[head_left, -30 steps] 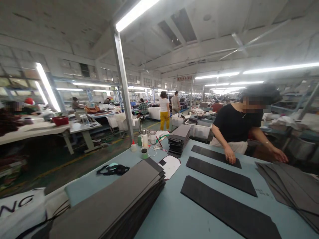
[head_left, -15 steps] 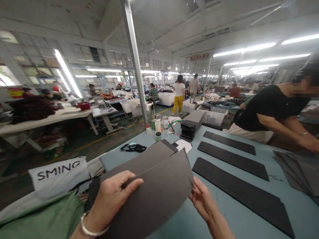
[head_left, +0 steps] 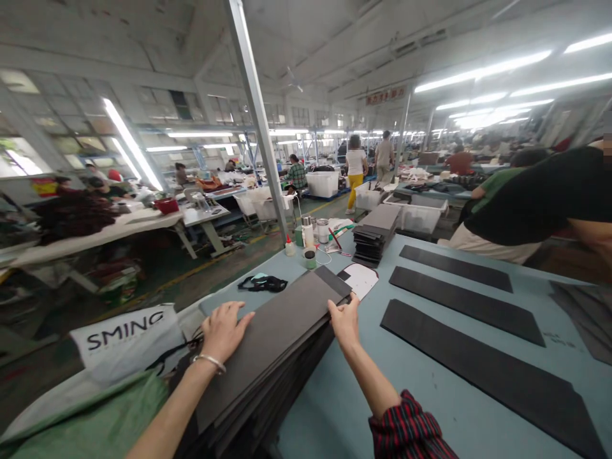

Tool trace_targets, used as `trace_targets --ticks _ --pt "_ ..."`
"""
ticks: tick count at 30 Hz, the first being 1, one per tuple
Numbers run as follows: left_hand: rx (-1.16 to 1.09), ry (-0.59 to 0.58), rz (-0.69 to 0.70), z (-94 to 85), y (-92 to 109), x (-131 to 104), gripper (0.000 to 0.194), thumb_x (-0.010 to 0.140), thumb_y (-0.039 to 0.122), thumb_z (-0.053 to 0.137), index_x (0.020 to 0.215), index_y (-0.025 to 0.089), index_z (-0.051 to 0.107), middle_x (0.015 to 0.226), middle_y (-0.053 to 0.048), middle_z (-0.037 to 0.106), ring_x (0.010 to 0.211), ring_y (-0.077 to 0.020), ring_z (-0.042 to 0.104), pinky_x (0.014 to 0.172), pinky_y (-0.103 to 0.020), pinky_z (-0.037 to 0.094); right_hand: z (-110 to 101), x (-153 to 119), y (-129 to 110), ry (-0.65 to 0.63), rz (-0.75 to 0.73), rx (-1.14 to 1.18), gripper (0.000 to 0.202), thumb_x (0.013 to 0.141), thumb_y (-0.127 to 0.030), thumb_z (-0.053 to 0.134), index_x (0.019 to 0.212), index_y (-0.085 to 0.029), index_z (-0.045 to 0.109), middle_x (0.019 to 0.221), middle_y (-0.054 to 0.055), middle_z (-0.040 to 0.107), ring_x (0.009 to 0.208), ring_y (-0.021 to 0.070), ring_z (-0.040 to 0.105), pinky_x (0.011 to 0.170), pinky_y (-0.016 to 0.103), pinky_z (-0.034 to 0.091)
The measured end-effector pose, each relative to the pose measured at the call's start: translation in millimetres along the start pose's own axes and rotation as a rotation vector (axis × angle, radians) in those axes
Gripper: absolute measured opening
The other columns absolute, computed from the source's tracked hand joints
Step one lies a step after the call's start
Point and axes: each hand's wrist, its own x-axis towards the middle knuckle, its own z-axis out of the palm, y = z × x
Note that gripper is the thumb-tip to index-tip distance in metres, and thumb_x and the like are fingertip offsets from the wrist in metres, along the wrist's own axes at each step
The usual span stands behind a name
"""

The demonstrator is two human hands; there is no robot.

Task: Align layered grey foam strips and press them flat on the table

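A stack of dark grey sheets (head_left: 282, 319) lies on the blue-green table in front of me, its near edges fanned unevenly. My left hand (head_left: 224, 333) rests at the stack's left edge, open, fingers spread over the top sheet; a pale bangle circles that wrist. At the far right corner, my right hand (head_left: 345, 319) grips the edge of the top sheet, thumb on its upper face, with the other fingers partly hidden at the side. Just beyond lies a white rounded template (head_left: 362, 280), partly covered by the stack's far end.
Three black strips (head_left: 466, 309) lie across the table (head_left: 363, 389) at right. Behind are a pile of dark panels (head_left: 375, 233), bottles (head_left: 307, 231) and a black strap bundle (head_left: 262, 283). A co-worker in black (head_left: 545, 197) leans over loose sheets (head_left: 583, 315). Green cloth (head_left: 90, 414) hangs at left.
The large grey sheet that both hands held up and bent has come down flat on the stack. My left hand has opened, and my right hand has moved to the far corner.
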Motion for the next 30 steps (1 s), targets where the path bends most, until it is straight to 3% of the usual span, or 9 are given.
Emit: trace_targets --ticks 2,4,7,10,16,21,24,27,30 --pt "-0.093 -0.041 0.034 10.2 15 16 0.042 0.091 0.047 0.039 0.117 0.020 0.058 0.126 -0.011 0.057 0.116 -0.0283 0.050 0.099 -0.045 0.038 -1 -8 10 -0.022 -0.025 -0.080 0.056 0.074 -0.048 0.062 0.117 -0.016 0.047 0.061 -0.003 0.060 0.056 0.0189 0.059 0.057 0.028 0.045" --pt "-0.180 -0.128 0.046 18.4 35 37 0.042 0.091 0.042 0.039 0.120 0.017 0.057 0.128 -0.012 0.055 0.120 -0.0269 0.049 0.102 -0.042 0.037 1 -17 18 -0.088 0.003 -0.145 0.037 0.075 -0.055 0.059 0.087 -0.020 0.054 0.058 -0.002 0.058 0.055 0.0176 0.056 0.055 0.027 0.041" --pt "-0.249 -0.252 0.052 34.5 67 68 0.042 0.091 0.035 0.041 0.124 0.013 0.055 0.129 -0.014 0.057 0.122 -0.0251 0.050 0.103 -0.037 0.038 10 -27 27 -0.154 0.055 -0.131 0.041 0.072 -0.059 0.060 0.061 -0.023 0.045 0.049 -0.004 0.052 0.050 0.0155 0.052 0.050 0.026 0.038" --pt "-0.281 -0.312 0.088 51.4 90 86 0.042 0.091 0.033 0.040 0.125 0.014 0.056 0.129 -0.011 0.060 0.119 -0.0215 0.054 0.102 -0.030 0.040 17 -28 30 -0.186 0.097 -0.008 0.043 0.071 -0.058 0.062 0.060 -0.023 0.041 0.047 -0.005 0.052 0.048 0.0149 0.053 0.048 0.025 0.039" --pt "-0.272 -0.347 0.140 59.8 103 78 0.049 0.094 0.036 0.032 0.134 0.013 0.050 0.135 -0.012 0.054 0.125 -0.0231 0.050 0.104 -0.033 0.037 21 -17 26 -0.340 0.163 0.146 0.038 0.074 -0.054 0.062 0.065 -0.021 0.044 0.048 0.000 0.060 0.042 0.0149 0.055 0.045 0.024 0.042" --pt "-0.086 -0.289 0.204 59.1 109 61 0.074 0.091 0.059 0.028 0.145 0.008 0.029 0.147 -0.019 0.039 0.130 -0.0330 0.041 0.103 -0.048 0.034 25 -12 30 -0.366 0.184 0.168 0.036 0.074 -0.050 0.063 0.064 -0.022 0.042 0.046 -0.001 0.059 0.041 0.0149 0.054 0.043 0.024 0.040" --pt "0.007 -0.298 0.243 58.2 114 57 0.078 0.090 0.064 0.022 0.148 0.012 0.022 0.149 -0.017 0.036 0.127 -0.0333 0.042 0.099 -0.049 0.036 21 -12 29 -0.400 0.185 0.104 0.036 0.075 -0.050 0.061 0.062 -0.023 0.041 0.045 -0.002 0.056 0.041 0.0151 0.052 0.044 0.025 0.039" --pt "0.034 -0.319 0.238 56.0 118 59 0.077 0.090 0.065 0.019 0.149 0.017 0.020 0.149 -0.015 0.035 0.127 -0.0332 0.043 0.098 -0.049 0.037 13 -9 15 -0.242 -0.001 -0.169 0.038 0.078 -0.047 0.061 0.057 -0.023 0.040 0.047 -0.002 0.051 0.046 0.0151 0.049 0.050 0.027 0.038" --pt "0.055 -0.328 0.231 54.6 115 57 0.074 0.091 0.061 0.019 0.149 0.016 0.020 0.151 -0.016 0.033 0.129 -0.0329 0.042 0.098 -0.049 0.037 13 -2 -12 -0.090 -0.372 -0.364 0.028 0.088 -0.039 0.050 0.067 -0.021 0.052 0.067 0.004 0.060 0.067 0.0199 0.056 0.067 0.033 0.043"
